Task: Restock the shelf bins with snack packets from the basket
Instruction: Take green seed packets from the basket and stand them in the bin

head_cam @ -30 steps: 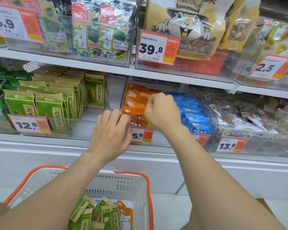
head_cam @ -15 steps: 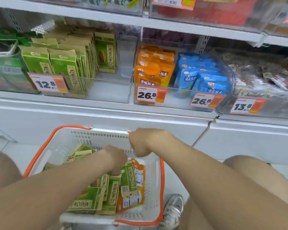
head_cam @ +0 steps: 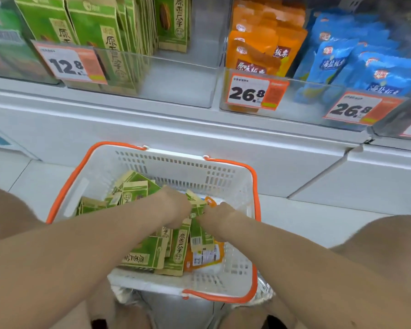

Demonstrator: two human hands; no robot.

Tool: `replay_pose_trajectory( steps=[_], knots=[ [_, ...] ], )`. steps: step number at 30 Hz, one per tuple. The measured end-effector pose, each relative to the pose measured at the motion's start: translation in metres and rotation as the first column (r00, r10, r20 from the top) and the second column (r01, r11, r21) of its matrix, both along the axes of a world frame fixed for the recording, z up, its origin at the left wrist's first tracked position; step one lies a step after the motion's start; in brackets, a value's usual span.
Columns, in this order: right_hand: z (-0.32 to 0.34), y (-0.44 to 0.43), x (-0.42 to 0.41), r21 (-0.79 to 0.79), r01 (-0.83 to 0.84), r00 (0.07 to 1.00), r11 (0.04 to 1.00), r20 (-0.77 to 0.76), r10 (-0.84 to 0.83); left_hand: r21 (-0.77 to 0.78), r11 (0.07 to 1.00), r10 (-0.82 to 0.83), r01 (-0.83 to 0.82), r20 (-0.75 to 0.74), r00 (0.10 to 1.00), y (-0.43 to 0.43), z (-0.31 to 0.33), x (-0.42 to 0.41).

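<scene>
Packets [head_cam: 176, 248] in basket [head_cam: 180, 167], both hands [head_cam: 176, 207] among them.

The price tag [head_cam: 69, 64] on the green packets' bin reads 12.8. The tag [head_cam: 255, 92] on the orange packets' bin and the tag [head_cam: 358, 108] on the blue packets' bin both read 26.8.

Both hands are down in the white basket [head_cam: 176, 167] — the left hand [head_cam: 176, 207] and right hand [head_cam: 220, 218] with fingers curled among green packets [head_cam: 152, 254], an orange packet [head_cam: 205, 256] just below the right fingers — shelf bins [head_cam: 180, 77] well above.
</scene>
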State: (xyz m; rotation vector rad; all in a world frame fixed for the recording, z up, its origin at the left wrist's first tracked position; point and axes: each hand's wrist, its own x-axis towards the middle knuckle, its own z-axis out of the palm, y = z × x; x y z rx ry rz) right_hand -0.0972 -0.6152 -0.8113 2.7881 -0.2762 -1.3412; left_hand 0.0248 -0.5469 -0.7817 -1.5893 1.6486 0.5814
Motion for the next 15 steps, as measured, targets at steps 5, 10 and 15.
replay_pose_trajectory(
  steps=[5, 10, 15],
  knots=[
    [-0.02, 0.004, 0.016, 0.058, 0.021, 1.0, 0.998, 0.02, -0.022, -0.007, 0.998, 0.066, -0.066, -0.031, 0.997, -0.007, -0.008, 0.018],
    [-0.043, 0.01, 0.026, 0.13, 0.146, 0.989, 0.981, 0.0, -0.148, -0.03, 0.996, 0.087, -0.087, -0.021, 0.996, -0.009, -0.006, 0.027],
    [-0.049, 0.009, 0.03, 0.226, 0.343, 0.939, 0.912, -0.077, -0.335, -0.075, 0.994, 0.08, -0.084, -0.053, 0.995, -0.014, -0.006, 0.029]
  ],
)
